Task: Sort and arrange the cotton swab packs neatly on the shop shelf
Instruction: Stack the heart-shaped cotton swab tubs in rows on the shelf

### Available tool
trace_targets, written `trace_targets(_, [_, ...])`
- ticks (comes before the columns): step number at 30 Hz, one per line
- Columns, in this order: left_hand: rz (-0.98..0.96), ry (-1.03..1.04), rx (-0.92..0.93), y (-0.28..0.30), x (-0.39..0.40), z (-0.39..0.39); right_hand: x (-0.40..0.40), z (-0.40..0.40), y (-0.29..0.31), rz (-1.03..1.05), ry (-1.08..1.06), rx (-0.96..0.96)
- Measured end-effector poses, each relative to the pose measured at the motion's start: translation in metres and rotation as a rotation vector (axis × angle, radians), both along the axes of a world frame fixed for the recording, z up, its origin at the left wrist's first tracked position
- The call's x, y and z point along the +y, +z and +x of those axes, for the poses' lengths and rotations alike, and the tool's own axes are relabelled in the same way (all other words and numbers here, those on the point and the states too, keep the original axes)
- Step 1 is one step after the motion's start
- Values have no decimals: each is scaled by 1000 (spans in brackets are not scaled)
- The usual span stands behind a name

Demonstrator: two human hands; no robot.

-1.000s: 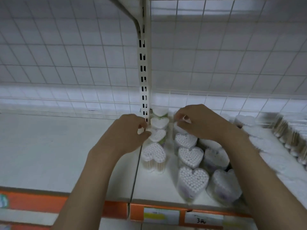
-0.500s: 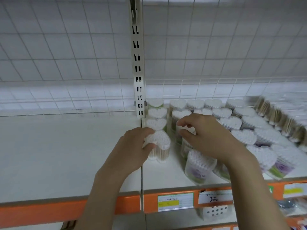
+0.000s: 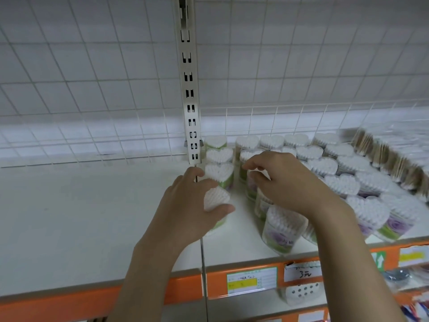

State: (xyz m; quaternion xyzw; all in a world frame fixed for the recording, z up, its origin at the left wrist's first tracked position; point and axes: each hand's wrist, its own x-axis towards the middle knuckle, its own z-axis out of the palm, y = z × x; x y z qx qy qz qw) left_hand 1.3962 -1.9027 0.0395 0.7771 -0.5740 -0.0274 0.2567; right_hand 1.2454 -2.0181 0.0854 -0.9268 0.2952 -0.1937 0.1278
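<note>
On the shelf (image 3: pixel 92 217), left hand (image 3: pixel 185 212) grips a heart-shaped swab pack (image 3: pixel 216 198); right hand (image 3: pixel 285 182) pinches another pack (image 3: pixel 251 184).

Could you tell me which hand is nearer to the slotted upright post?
Left. The left hand reaches just below the post, its fingers near the base; the right hand is farther right, over the packs.

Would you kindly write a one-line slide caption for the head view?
Left hand grips a heart-shaped swab pack at the shelf divider; right hand reaches among neighbouring packs.
</note>
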Motion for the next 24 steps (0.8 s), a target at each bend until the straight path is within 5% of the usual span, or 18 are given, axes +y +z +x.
trace_targets(24, [-32,-276,158,5,1,-11,-11,-1,-5,51,-14,16])
